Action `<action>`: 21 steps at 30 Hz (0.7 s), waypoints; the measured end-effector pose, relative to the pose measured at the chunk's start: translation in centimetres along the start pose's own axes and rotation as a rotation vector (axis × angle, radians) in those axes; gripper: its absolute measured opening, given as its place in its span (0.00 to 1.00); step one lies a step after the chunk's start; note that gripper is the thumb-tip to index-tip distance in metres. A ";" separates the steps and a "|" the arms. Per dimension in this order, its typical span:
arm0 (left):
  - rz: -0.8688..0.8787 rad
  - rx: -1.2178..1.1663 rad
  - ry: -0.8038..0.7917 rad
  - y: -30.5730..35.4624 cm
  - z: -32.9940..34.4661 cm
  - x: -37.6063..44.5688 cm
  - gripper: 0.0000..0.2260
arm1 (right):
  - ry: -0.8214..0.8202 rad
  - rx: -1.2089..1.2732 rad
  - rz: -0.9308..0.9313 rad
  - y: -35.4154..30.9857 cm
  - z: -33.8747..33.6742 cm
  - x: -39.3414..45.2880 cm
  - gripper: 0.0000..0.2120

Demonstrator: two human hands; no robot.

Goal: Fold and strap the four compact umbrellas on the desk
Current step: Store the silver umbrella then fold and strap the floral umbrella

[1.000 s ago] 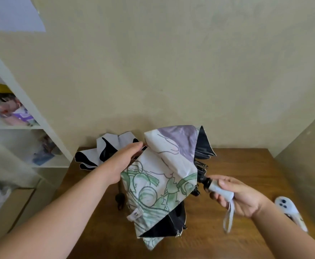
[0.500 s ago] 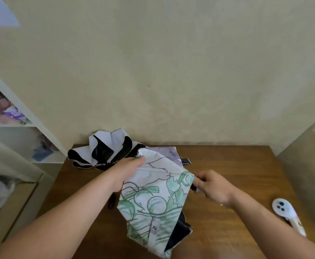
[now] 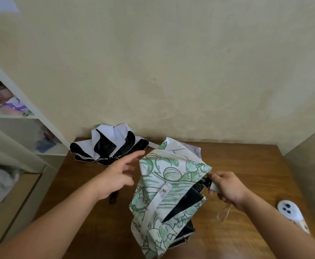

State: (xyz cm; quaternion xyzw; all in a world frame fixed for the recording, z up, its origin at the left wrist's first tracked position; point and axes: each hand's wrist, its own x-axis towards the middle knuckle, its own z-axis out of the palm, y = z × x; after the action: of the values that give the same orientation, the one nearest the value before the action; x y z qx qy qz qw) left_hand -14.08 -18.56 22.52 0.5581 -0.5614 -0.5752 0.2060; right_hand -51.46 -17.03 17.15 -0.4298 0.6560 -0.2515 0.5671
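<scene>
Just left of my right grip (image 3: pixel 223 187), the green-printed umbrella (image 3: pixel 164 199) hangs with its canopy loose and unrolled above the wooden surface (image 3: pixel 246 165), so I judge the step in hand to be gathering and folding this one before strapping it. My right grip is curled round the pale handle (image 3: pixel 213 186), with the wrist loop (image 3: pixel 223 213) dangling below it. My left grip (image 3: pixel 119 172) hovers spread and holding nothing, fingers relaxed, just beside the canopy's left edge and not touching it as far as I can tell. The closing strap (image 3: pixel 159 200) with its snap (image 3: pixel 164 190) lies across the fabric, facing me, between my two grips. The next move, as I read it, calls for the left grip to gather the panels round the shaft while the right turns the handle, then to bring the strap round and press the snap home. Beyond my left grip, a white-and-black umbrella (image 3: pixel 109 146) lies splayed open near the wall, not yet folded; the other two I cannot see. A white controller (image 3: pixel 291 212) rests well to the right of my right grip. Against half a second ago, my left grip has let go of the canopy's top edge and opened, and the strap now shows further up the cloth.
</scene>
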 end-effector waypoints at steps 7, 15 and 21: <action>0.314 0.434 0.176 3.1 0.5 2.4 0.14 | -0.056 -0.054 0.000 -1.2 1.3 -0.4 0.17; 0.085 -0.101 0.376 7.7 0.7 7.2 0.10 | -0.102 -0.035 -0.032 -1.7 2.4 -0.6 0.17; -0.067 -0.077 0.475 4.4 -0.1 7.4 0.14 | -0.089 0.025 -0.004 -0.5 2.9 -0.9 0.19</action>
State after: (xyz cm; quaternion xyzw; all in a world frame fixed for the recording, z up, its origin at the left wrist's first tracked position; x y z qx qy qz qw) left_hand -17.84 -26.24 23.42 0.6879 -0.4560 -0.4553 0.3340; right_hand -48.50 -16.06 17.38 -0.4348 0.6263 -0.2413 0.6004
